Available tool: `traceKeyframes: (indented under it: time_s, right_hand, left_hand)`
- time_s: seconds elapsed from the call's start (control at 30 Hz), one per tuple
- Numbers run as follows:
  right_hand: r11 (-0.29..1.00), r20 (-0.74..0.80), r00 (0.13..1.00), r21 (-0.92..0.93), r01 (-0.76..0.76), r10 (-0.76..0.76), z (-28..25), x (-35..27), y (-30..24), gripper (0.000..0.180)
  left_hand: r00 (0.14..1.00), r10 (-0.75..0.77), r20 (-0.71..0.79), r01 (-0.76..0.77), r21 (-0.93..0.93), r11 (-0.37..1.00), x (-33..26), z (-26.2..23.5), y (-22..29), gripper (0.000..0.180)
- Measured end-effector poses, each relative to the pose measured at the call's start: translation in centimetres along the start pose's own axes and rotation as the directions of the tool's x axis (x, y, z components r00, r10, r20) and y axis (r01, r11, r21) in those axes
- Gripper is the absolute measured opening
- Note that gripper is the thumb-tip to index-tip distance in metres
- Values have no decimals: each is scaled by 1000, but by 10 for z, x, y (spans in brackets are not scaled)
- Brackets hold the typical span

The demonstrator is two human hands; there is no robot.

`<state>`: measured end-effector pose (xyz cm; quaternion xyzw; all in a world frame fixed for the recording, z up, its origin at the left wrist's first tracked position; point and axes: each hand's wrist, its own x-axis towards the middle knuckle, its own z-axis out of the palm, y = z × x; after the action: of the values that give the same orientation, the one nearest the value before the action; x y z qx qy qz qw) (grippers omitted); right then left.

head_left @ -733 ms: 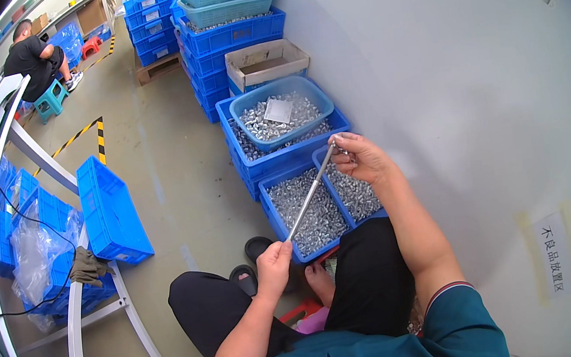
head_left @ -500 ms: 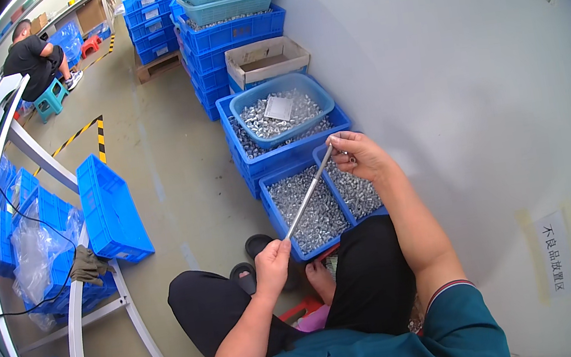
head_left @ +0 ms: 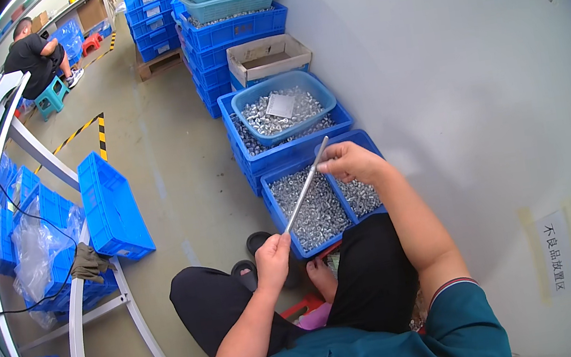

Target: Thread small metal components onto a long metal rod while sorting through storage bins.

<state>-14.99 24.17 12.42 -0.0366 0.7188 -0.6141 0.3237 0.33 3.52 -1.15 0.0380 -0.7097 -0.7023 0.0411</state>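
A slim, silvery metal rod (head_left: 301, 200) slants up and away over a divided blue bin (head_left: 274, 213) of small metal parts. Its near end is gripped by my left hand (head_left: 273, 259), fingers closed, above my lap. My right hand (head_left: 354, 163) pinches the rod a little below its far tip, which sticks out past the fingers. The other fingers curl inward, and whether they hold a small part too is hidden. Loose shiny metal pieces (head_left: 312, 215), like small nuts or sleeves, fill both bin compartments beneath the rod.
Beyond the bin stand a light-blue basket (head_left: 323, 93) of metal parts, an open carton (head_left: 270, 71) and stacked blue crates (head_left: 236, 32). A white metal frame (head_left: 78, 339) and blue crates (head_left: 115, 210) are at left. A wall (head_left: 447, 83) bounds the right. Another person (head_left: 32, 61) sits far left.
My right hand has slid down the rod toward me, so the rod's far tip now shows above the fingers. My left hand keeps its hold and has hardly moved.
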Motion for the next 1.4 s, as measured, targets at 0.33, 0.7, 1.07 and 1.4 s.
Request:
traceKeyframes:
  time_s: [0.33,0.7,1.07,1.4]
  right_hand:
    - [858,-23,998,510,58,-54,-27,-5,6,25]
    - [687,-76,991,714,131,-110,-27,2,10,20]
    - [868,-92,985,466,171,-145,-17,-5,1,16]
    - [949,-125,980,257,181,-153,0,-4,-4,16]
  left_hand:
    - [998,-52,24,52,-10,999,2,-1,-2,33]
    - [996,-38,78,41,-46,998,-3,0,-4,32]
    - [999,-19,45,19,2,1000,0,-4,-2,33]
    - [1000,-9,27,9,-2,1000,0,-3,3,34]
